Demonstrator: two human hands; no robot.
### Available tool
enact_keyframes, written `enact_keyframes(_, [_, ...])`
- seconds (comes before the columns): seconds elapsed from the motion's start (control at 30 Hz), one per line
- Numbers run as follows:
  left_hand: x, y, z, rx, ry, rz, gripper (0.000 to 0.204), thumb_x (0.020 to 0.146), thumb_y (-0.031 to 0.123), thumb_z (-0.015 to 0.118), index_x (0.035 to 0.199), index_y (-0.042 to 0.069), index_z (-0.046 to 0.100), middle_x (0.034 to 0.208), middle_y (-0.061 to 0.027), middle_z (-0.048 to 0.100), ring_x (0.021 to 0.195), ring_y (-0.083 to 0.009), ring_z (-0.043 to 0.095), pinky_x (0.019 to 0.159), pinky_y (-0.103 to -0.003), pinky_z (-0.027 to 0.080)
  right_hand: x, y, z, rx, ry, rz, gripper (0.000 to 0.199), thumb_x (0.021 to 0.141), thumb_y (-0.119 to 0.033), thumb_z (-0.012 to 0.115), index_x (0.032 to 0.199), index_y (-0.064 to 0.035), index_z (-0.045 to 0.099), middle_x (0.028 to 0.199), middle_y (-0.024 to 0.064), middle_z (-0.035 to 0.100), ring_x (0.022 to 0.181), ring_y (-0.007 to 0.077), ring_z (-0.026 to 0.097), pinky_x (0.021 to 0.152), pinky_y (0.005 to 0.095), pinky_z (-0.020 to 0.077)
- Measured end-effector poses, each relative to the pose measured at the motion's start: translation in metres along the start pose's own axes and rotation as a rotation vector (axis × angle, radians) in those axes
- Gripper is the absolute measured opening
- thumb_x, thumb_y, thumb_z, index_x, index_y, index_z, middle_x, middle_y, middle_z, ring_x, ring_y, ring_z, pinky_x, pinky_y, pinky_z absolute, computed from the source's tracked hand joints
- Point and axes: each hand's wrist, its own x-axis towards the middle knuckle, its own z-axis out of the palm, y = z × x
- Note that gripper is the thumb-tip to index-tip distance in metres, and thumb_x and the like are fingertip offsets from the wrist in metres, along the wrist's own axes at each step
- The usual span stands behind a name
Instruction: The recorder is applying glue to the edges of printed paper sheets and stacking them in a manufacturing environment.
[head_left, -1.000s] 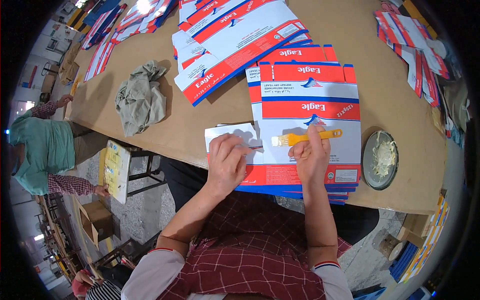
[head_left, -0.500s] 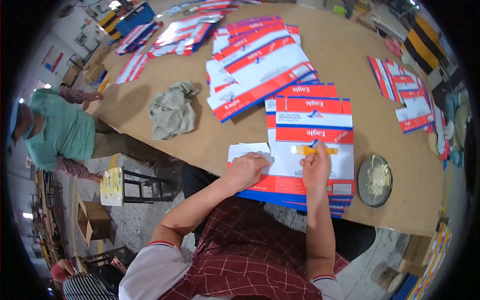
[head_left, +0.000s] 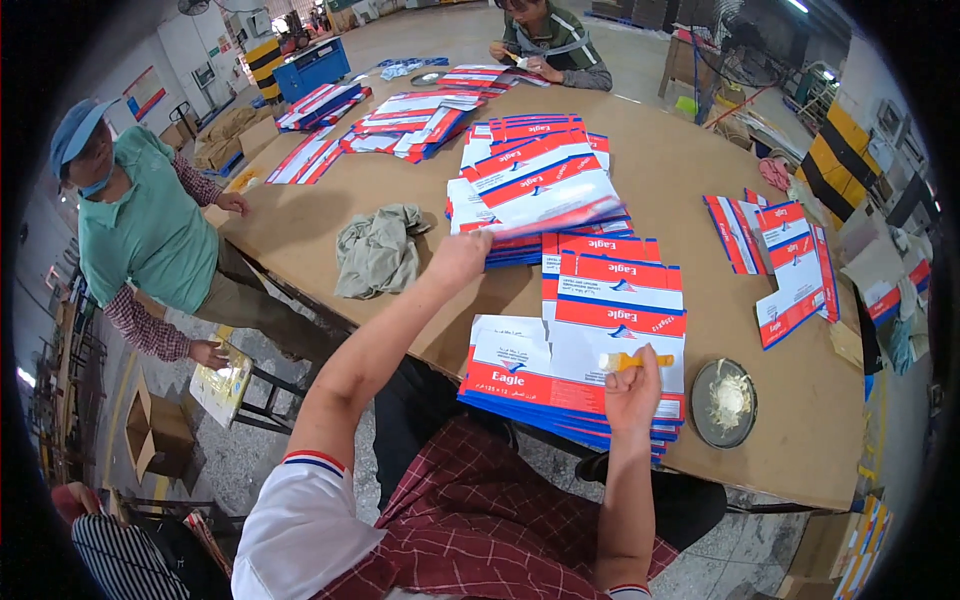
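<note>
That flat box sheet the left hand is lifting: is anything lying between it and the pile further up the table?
Nothing visible does. The left hand holds the sheet right at the edge of the far pile, above bare table; the rag lies off to the left.

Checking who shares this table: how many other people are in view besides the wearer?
2 clearly: a person in a green shirt and blue cap at the table's left edge, and a person in a dark jacket at the far end. A striped sleeve at lower left may be a third.
</note>
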Motion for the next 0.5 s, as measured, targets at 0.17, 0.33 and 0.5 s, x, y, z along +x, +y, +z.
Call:
enact_keyframes(0.17, [-0.038,0.017,-0.07,-0.096,0.593,0.254,0.027,0.072,0.006,0.052,0.099,0.001,0.054,0.096,-0.0132,0.06,0.085,-0.0258,0.06,0.066,-0.035,0.051,-0.051,-0.028,0.017,0.038,-0.202,-0.077,0.024,0.093,-0.027,0.042,0.071,-0.0159,0.044,0.048,-0.0036,0.039,0.036,0.0065,0.031,0.039,0.0203,0.03])
enact_keyframes(0.33, [-0.131,0.06,-0.058,-0.12,0.316,0.441,0.043,0.071,0.006,0.053,0.113,-0.001,0.051,0.106,-0.0153,0.058,0.096,-0.03,0.057,0.081,-0.037,0.048,-0.053,-0.014,0.032,-0.023,-0.378,-0.211,0.022,0.094,-0.024,0.039,0.074,-0.0147,0.04,0.047,-0.0035,0.037,0.035,0.0067,0.031,0.037,0.0209,0.0302])
enact_keyframes(0.5, [-0.161,0.063,-0.015,-0.372,0.026,0.312,0.038,0.072,0.009,0.063,0.108,0.0,0.055,0.112,-0.0167,0.055,0.108,-0.0325,0.05,0.092,-0.04,0.041,0.007,0.031,-0.012,0.019,-0.028,-0.049,0.019,0.088,-0.022,0.052,0.073,-0.0136,0.046,0.054,-0.0044,0.038,0.043,0.0065,0.039,0.041,0.0236,0.0323])
